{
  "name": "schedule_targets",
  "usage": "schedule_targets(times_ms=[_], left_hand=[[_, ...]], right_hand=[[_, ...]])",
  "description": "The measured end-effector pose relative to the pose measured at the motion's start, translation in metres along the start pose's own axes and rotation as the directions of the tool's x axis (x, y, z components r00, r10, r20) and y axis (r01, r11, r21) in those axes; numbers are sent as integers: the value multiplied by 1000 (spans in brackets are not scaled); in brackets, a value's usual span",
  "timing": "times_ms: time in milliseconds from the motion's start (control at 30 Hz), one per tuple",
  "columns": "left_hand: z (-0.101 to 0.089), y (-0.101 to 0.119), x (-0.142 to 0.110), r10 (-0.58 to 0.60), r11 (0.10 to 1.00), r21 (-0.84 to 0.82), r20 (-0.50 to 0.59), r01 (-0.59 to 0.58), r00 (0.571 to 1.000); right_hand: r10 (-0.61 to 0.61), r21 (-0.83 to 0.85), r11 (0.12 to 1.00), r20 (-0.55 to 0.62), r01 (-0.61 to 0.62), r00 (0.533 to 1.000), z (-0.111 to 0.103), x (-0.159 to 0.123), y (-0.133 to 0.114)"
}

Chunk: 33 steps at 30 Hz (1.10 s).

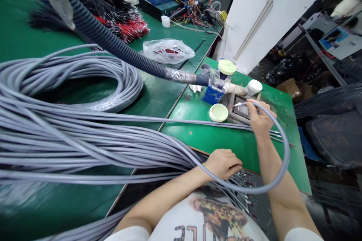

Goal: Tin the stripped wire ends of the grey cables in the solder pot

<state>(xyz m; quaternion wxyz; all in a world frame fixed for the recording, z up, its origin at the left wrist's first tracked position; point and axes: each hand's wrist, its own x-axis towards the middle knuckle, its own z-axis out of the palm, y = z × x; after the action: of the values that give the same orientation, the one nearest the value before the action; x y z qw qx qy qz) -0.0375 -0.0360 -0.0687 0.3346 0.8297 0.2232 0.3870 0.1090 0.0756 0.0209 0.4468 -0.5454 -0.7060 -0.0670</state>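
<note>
Currently, the right hand [261, 120] is closed in a firm pinch on the grey cable [287, 154], just behind its end, where a thin red wire [232, 106] pokes out beside a square metal tray [240, 110] with a dark, crusted inside. The left hand [222, 164] lies curved over the thick bundle of the same cable at the edge of the green bench [226, 147]; whether it grips or only rests, I cannot tell. The cable arcs between the hands in a wide loop. A hard tug from the heavy bundle could pull the end out of the pinch, and the fine red wire could bend or snag on the tray's rim or the pale green lid [218, 113] nearby.
</note>
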Motion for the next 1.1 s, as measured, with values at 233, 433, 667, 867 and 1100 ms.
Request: schedule_targets(times_ms=[233, 433, 667, 867, 1100], left_hand=[[-1, 1, 0, 1, 1000, 11, 42, -2, 999], [-6, 6, 0, -34, 998, 59, 64, 30, 997], [-7, 8, 0, -81, 996, 31, 102, 78, 992], [-15, 11, 4, -111, 992, -41, 143, 118, 984], [-64, 44, 5, 296, 515, -776, 560, 364, 774]], right_hand=[[48, -252, 966, -43, -57, 998, -18, 5, 57], [76, -337, 939, 2, -71, 997, -9, 3, 92], [75, -356, 932, 17, -64, 997, -1, -1, 105], [83, -378, 924, 44, -60, 996, -4, 0, 102], [-36, -120, 992, -7, 35, 999, -55, -14, 52]])
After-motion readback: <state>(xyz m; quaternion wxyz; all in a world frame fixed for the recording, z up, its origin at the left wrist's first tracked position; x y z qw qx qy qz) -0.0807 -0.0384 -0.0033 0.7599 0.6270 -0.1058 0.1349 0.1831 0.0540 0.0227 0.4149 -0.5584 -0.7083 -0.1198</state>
